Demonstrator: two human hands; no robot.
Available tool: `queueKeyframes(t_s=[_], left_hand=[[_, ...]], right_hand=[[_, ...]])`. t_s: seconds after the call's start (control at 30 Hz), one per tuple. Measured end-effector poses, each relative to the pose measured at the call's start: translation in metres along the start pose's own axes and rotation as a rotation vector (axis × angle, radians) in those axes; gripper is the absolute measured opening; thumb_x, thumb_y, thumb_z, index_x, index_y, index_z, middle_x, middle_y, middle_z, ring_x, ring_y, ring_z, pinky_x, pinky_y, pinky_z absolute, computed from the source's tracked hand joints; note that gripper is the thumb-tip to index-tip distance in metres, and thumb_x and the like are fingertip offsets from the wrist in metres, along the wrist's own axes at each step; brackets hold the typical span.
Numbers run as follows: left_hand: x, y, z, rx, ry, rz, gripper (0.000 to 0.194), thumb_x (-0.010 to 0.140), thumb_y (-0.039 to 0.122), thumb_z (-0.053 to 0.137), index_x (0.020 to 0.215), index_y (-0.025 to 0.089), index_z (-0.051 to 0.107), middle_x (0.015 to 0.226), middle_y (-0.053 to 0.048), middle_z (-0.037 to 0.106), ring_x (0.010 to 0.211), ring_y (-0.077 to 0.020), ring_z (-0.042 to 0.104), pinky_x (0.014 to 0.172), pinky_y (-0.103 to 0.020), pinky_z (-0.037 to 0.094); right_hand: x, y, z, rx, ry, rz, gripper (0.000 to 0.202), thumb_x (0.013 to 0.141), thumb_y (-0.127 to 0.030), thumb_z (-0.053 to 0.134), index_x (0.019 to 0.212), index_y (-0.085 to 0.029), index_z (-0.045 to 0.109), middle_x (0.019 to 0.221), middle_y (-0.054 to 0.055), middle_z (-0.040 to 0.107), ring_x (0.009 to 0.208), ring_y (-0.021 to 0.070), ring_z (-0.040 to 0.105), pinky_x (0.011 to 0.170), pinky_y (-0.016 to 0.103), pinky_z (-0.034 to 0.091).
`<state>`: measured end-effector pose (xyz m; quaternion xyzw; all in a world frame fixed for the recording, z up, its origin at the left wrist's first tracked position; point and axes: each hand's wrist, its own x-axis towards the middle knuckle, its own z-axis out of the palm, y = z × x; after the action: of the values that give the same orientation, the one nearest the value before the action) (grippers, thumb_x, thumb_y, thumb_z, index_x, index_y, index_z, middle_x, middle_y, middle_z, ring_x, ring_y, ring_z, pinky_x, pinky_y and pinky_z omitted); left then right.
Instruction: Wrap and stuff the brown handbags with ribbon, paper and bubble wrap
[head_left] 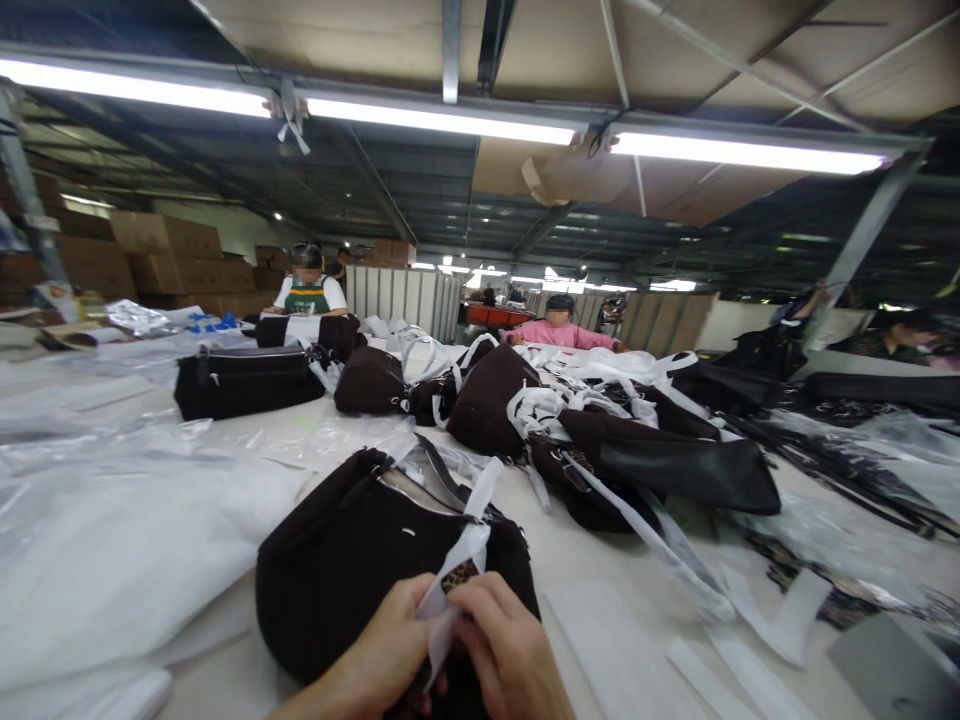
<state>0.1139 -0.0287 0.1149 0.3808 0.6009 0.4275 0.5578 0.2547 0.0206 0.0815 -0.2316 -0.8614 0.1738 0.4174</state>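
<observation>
A dark brown handbag [352, 560] lies on the table right in front of me, its top opening facing away. From the metal ring on its right side runs a strap wrapped in white tissue paper [471, 545]. My left hand [401, 635] pinches the white wrapping at the bag's lower right. Close against it, my right hand [502, 640] has its fingers curled on the same wrapping. Between the two hands shows a small leopard-print piece [459, 576]. The fingertips are partly hidden behind the paper.
More dark bags with white-wrapped straps, such as one brown bag [491, 395], are heaped beyond. Clear plastic and white sheets [150, 540] cover the left. Loose paper strips [615, 640] lie at right. Two people, one in a pink top [562, 334], work across the table.
</observation>
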Motion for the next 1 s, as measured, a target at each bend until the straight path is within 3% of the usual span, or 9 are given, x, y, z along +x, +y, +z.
queueKeyframes(t_s=[0.1,0.17,0.23,0.33,0.43,0.57,0.7,0.87,1.0], left_hand=[[0.001,0.002,-0.002,-0.079,-0.025,-0.033,0.039,0.063,0.035,0.066,0.096,0.016,0.059,0.057,0.003,0.057,0.037,-0.0070,0.043,0.029,-0.014,0.028],[0.001,0.004,-0.006,-0.157,-0.040,-0.056,0.041,0.060,0.033,0.069,0.096,0.015,0.060,0.063,0.001,0.061,0.038,-0.0053,0.042,0.029,-0.012,0.027],[0.002,0.005,-0.010,-0.213,-0.059,-0.083,0.043,0.057,0.031,0.071,0.095,0.015,0.060,0.066,0.000,0.062,0.040,-0.0046,0.042,0.029,-0.012,0.026],[0.003,0.005,-0.015,-0.263,-0.084,-0.124,0.045,0.056,0.029,0.073,0.097,0.015,0.060,0.067,-0.001,0.063,0.040,-0.0041,0.043,0.029,-0.011,0.023],[0.005,0.003,-0.017,-0.294,-0.089,-0.147,0.045,0.055,0.028,0.073,0.097,0.016,0.059,0.067,-0.001,0.064,0.039,-0.0041,0.043,0.028,-0.011,0.022],[0.005,0.003,-0.017,-0.239,-0.106,-0.118,0.044,0.055,0.024,0.066,0.098,0.014,0.059,0.066,-0.002,0.065,0.039,-0.0056,0.044,0.027,-0.012,0.025],[0.003,0.005,-0.013,-0.184,-0.127,-0.114,0.046,0.057,0.023,0.065,0.102,0.015,0.058,0.065,-0.002,0.065,0.038,-0.0059,0.045,0.028,-0.011,0.025],[0.005,0.005,-0.013,-0.200,-0.157,-0.105,0.045,0.063,0.030,0.068,0.105,0.017,0.057,0.064,0.000,0.063,0.037,-0.0044,0.041,0.028,-0.011,0.020],[0.006,0.005,-0.016,-0.217,-0.201,-0.121,0.050,0.061,0.035,0.072,0.105,0.017,0.056,0.064,0.000,0.062,0.036,-0.0044,0.041,0.027,-0.011,0.023]], right_hand=[[-0.009,0.010,0.011,0.114,0.188,0.237,0.036,0.077,-0.011,0.060,0.110,-0.024,0.055,0.095,0.002,0.063,0.085,0.0180,0.065,0.078,0.025,0.055],[-0.012,0.016,0.012,0.201,0.254,0.346,0.033,0.077,-0.016,0.063,0.108,-0.023,0.055,0.101,0.005,0.062,0.093,0.0206,0.064,0.082,0.029,0.056],[-0.010,0.020,0.009,0.323,0.247,0.451,0.026,0.081,-0.024,0.061,0.105,-0.021,0.055,0.103,0.008,0.061,0.098,0.0228,0.063,0.080,0.031,0.057],[0.000,0.019,0.000,0.411,0.188,0.582,0.017,0.080,-0.033,0.063,0.091,-0.020,0.058,0.091,0.006,0.061,0.087,0.0227,0.063,0.068,0.029,0.056],[0.010,0.014,-0.008,0.404,0.118,0.564,0.017,0.079,-0.036,0.063,0.073,-0.020,0.062,0.077,0.003,0.060,0.076,0.0200,0.060,0.066,0.028,0.050],[0.018,0.011,-0.008,0.470,0.053,0.520,0.015,0.080,-0.032,0.061,0.074,-0.020,0.066,0.083,0.004,0.065,0.083,0.0209,0.060,0.077,0.030,0.047],[0.020,0.015,0.000,0.561,0.056,0.643,0.012,0.076,-0.030,0.065,0.073,-0.020,0.058,0.069,-0.001,0.060,0.068,0.0168,0.056,0.063,0.027,0.046],[0.023,0.020,0.006,0.646,0.133,0.730,0.033,0.066,-0.033,0.075,0.077,-0.022,0.046,0.066,-0.006,0.054,0.058,0.0134,0.056,0.049,0.022,0.042],[0.032,0.018,-0.005,0.769,0.024,0.822,0.042,0.061,-0.038,0.082,0.070,-0.020,0.046,0.058,-0.006,0.055,0.054,0.0114,0.054,0.051,0.022,0.042]])
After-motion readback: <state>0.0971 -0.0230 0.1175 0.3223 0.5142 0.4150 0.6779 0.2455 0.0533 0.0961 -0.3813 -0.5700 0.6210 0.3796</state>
